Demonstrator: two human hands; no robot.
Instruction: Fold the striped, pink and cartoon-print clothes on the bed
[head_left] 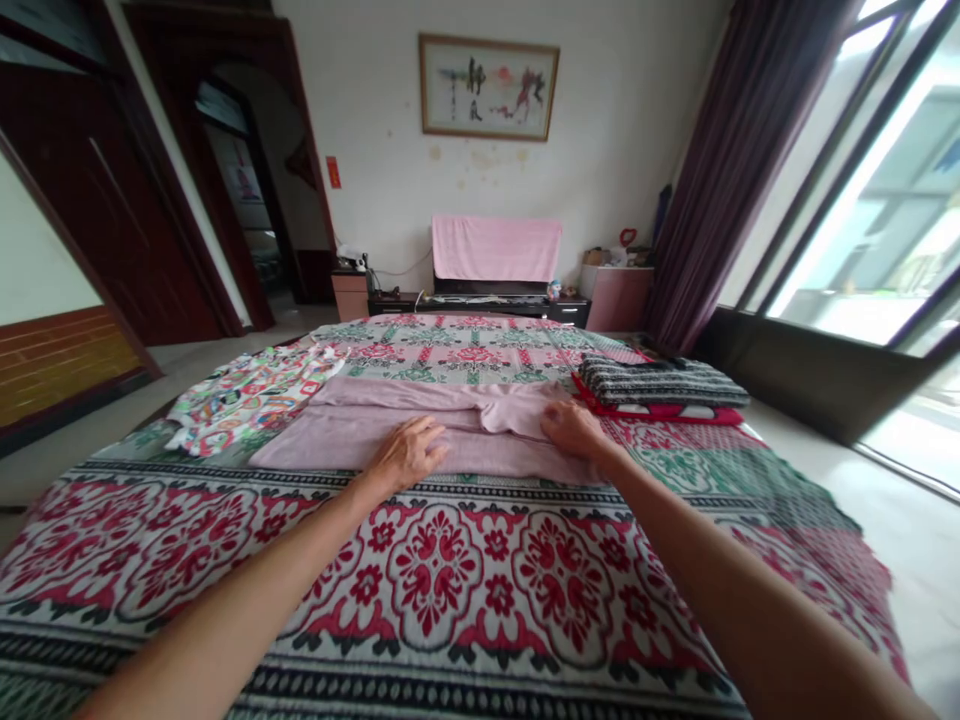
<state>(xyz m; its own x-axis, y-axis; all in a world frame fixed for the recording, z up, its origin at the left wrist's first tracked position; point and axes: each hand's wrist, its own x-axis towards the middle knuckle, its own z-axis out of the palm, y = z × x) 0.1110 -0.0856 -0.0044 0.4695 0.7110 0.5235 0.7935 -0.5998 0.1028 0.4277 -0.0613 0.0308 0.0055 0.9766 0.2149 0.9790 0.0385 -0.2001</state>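
A pale pink garment, apparently a pair of trousers (322, 435), lies spread sideways across the patterned cover (495, 560), one long part over another. Some folds and a small bunched ridge show in its upper layer between my hands. My left hand (412, 450) rests palm down on the middle of the cloth, its fingers spread. On the garment's right part lies my right hand (571, 428), fingers lightly bent and pressed on the fabric. Neither hand lifts the cloth. The undersides of my fingers are hidden.
A crumpled, colourful printed cloth (247, 395) lies left of the garment. To the right sits a folded stack with a black-and-white striped textile (660, 380) over a red one (697, 412). Beyond the covered surface stand a low cabinet (568, 312) and a pink-draped screen (495, 250).
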